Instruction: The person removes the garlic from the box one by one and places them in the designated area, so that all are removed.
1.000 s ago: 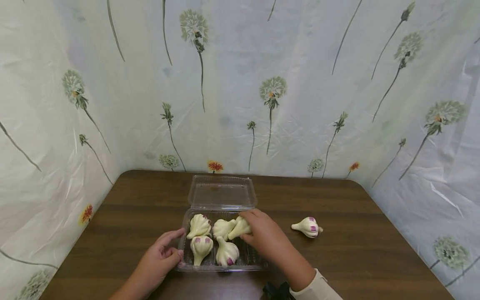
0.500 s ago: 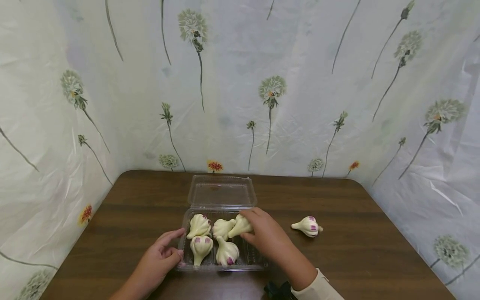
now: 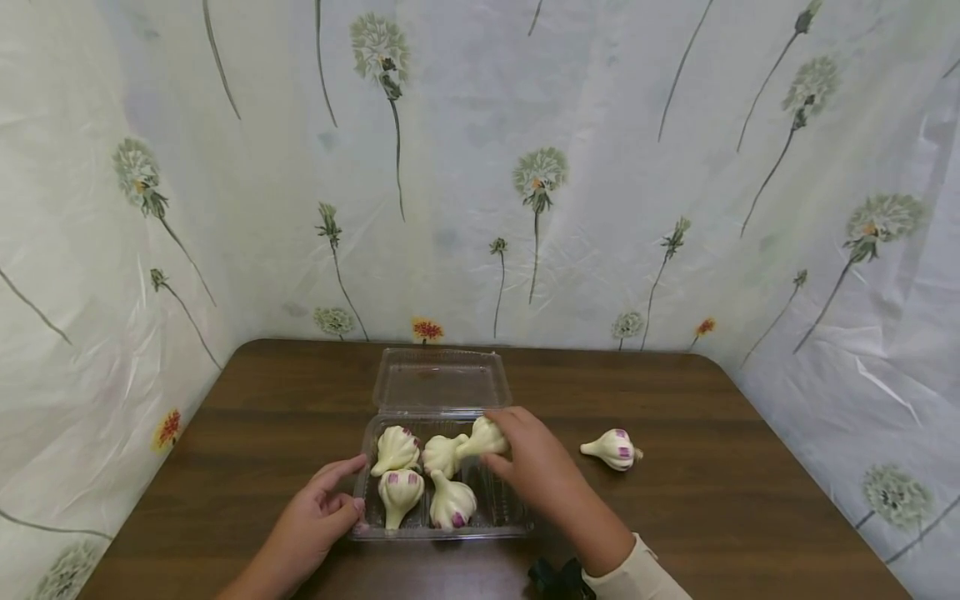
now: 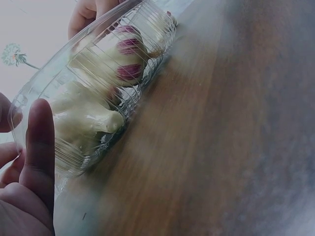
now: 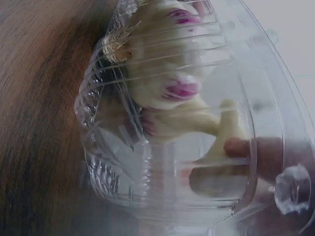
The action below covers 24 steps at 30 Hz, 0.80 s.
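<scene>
A clear plastic clamshell box [image 3: 497, 532] lies on the table with garlic bulbs in its compartments. My left hand [image 3: 315, 512] holds its left side, thumb [image 4: 40, 142] in front and fingers at the rim. My right hand [image 3: 543, 458] pinches a garlic bulb [image 3: 480, 437] at the back right of the box, its neck pointing left over another bulb [image 3: 441, 456]. Two bulbs sit at the left, one behind the other, and a purple-marked bulb [image 3: 452, 502] lies front centre. In the right wrist view, a fingertip [image 5: 238, 147] shows through the box wall.
The box's lid [image 3: 442, 379] lies folded back toward the far table edge. One loose garlic bulb [image 3: 615, 450] rests on the brown table [image 3: 675, 408] to the right. A black object [image 3: 555, 577] is by the right sleeve. A flower-printed curtain [image 3: 465, 167] surrounds the table.
The bulb in my right hand has risen slightly and turned, its neck swinging from down-left to nearly level. My left hand stays on the box. The head view has shifted a little.
</scene>
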{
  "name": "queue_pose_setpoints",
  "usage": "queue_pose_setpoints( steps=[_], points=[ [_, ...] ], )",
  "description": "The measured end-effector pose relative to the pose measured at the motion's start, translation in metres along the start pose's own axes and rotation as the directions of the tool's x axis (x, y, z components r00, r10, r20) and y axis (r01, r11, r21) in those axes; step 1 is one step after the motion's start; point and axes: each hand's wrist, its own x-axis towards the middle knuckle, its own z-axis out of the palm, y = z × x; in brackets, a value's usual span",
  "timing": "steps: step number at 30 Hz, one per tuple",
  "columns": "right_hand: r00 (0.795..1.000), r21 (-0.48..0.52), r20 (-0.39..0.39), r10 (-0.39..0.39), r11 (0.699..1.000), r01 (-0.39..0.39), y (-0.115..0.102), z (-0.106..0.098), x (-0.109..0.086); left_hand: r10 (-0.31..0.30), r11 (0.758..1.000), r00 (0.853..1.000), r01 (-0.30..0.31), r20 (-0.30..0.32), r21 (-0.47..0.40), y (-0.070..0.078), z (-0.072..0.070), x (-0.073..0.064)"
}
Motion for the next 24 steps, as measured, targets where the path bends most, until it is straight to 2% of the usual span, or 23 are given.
queue_pose_setpoints(
  steps=[6,24],
  points=[
    [0.998,0.016,-0.001,0.063,0.998,-0.063,0.0002,-0.0028,0.0003,0.035,0.999,0.999,-0.035,0.012,0.004,-0.002,-0.0002,-0.0005],
    [0.997,0.011,-0.062,0.051,0.999,-0.051,0.0059,-0.0066,0.0015,0.051,0.999,0.999,-0.051,0.003,0.007,-0.003,0.0008,-0.0007]
  ],
)
